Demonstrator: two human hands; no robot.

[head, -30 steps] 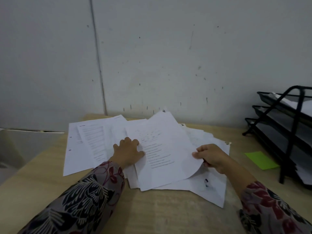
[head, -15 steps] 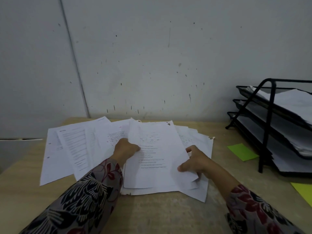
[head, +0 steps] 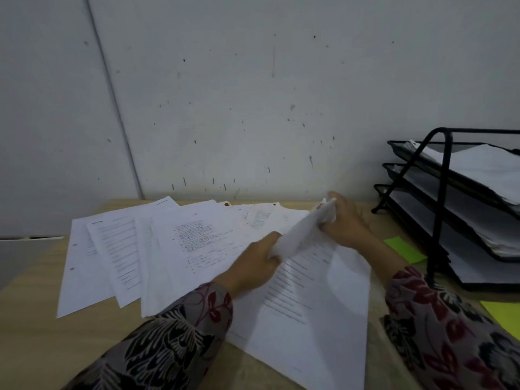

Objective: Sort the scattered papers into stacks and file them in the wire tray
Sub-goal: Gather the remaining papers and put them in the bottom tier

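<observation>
A printed sheet (head: 309, 305), long axis running toward the person, is gripped at its far edge by the left hand (head: 253, 263) and right hand (head: 349, 223)

2 hands (head: 253, 266) (head: 347, 223), 2 sticky notes (head: 405, 249) (head: 503, 313), 1 wire tray (head: 440, 209) — papers (head: 197, 237) uncountable.

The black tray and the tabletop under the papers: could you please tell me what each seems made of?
The wire tray looks like metal, coated matte black: thin rods and fine mesh shelves. The table looks like light wood or wood-look laminate, matte: pale beige with faint grain streaks; I cannot tell which.
</observation>
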